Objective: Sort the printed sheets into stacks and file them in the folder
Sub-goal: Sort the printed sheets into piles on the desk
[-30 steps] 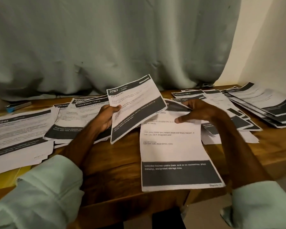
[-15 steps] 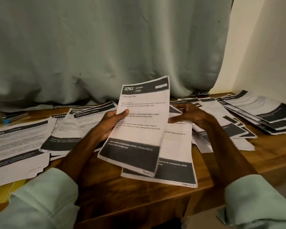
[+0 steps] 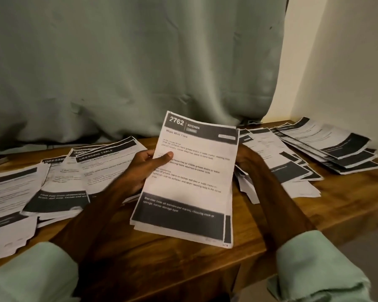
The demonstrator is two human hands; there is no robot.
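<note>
Slipping is what you are risking now: your left hand is pinching the held stack by its left edge only, thumb on top. It is hanging tilted over the table, so the lower sheets, showing uneven at the bottom, may be sliding out into a wrong pile. Your right hand is reaching to the stack's right edge, but its fingers are hiding behind the paper, so I cannot tell if it is gripping. Four loose piles are lying around: the left pile, the dressing pile, the right pile and the far pile, all fanned, so mixing is easy. I am counting one held stack, two hands, and no folder clearly in view.
</note>
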